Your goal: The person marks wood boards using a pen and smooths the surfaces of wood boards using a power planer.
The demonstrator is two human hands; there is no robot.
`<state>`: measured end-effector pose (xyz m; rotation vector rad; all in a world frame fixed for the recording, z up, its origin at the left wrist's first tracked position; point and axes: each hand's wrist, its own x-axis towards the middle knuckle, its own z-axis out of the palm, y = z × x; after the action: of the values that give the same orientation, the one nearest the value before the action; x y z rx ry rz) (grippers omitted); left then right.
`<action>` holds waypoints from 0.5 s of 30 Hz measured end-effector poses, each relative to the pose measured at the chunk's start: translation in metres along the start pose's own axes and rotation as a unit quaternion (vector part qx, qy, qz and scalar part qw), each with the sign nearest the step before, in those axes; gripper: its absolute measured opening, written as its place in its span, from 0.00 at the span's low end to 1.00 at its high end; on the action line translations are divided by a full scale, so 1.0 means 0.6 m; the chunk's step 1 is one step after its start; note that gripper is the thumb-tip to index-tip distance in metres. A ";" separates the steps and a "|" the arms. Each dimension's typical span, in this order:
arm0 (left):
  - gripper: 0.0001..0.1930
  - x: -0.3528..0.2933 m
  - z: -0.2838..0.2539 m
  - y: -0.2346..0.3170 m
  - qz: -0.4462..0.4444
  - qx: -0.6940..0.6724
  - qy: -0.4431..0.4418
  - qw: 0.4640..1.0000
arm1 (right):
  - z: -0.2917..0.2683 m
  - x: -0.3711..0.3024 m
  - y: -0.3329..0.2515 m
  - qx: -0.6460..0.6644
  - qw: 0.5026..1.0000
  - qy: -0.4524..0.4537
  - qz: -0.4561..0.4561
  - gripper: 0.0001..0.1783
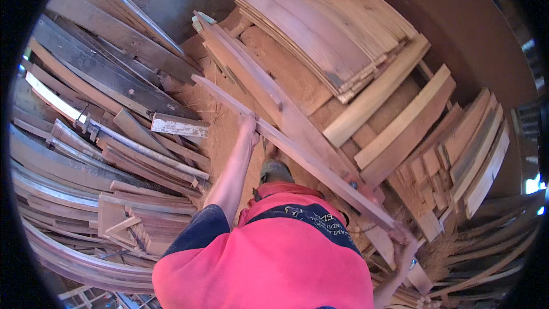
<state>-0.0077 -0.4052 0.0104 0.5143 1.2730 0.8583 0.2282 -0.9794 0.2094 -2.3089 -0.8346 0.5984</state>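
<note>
A long, narrow wooden plank (311,163) runs diagonally before me, from the upper left down to the lower right. My left hand (247,126) is closed round it a little way in from its far end. Near the other end, my right hand (402,236) grips the plank, its fingers partly hidden. Just beyond lies a long, wide board (303,126), nearly alongside the held plank. Part of it is covered by the plank. A small reddish part (366,187), which I cannot identify, shows beside the plank toward my right hand.
Wide, thin boards (320,28) are stacked at the far right, with thick beams (380,91) in front. Offcuts (423,174) pile up at the right. Many long timbers (108,74) crowd the left side. Sawdust (226,100) covers the floor between.
</note>
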 end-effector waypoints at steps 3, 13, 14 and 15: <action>0.19 0.119 0.028 0.074 0.071 0.076 0.020 0.994 | 0.130 0.088 -0.058 0.014 1.000 0.012 0.011 0.21; 0.46 0.486 0.154 0.271 0.147 0.366 0.078 0.915 | 0.450 0.338 -0.153 0.015 0.998 -0.061 0.008 0.16; 0.46 0.510 0.154 0.286 0.142 0.363 0.080 0.917 | 0.466 0.360 -0.175 0.043 0.994 -0.087 0.039 0.17; 0.47 0.537 0.157 0.301 0.151 0.352 0.081 0.920 | 0.480 0.386 -0.197 0.072 0.989 -0.109 0.069 0.18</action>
<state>0.0531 -0.0310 -0.0264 1.2591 1.6817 0.6805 0.1735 -0.6368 0.0360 -2.2075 -0.7074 0.9539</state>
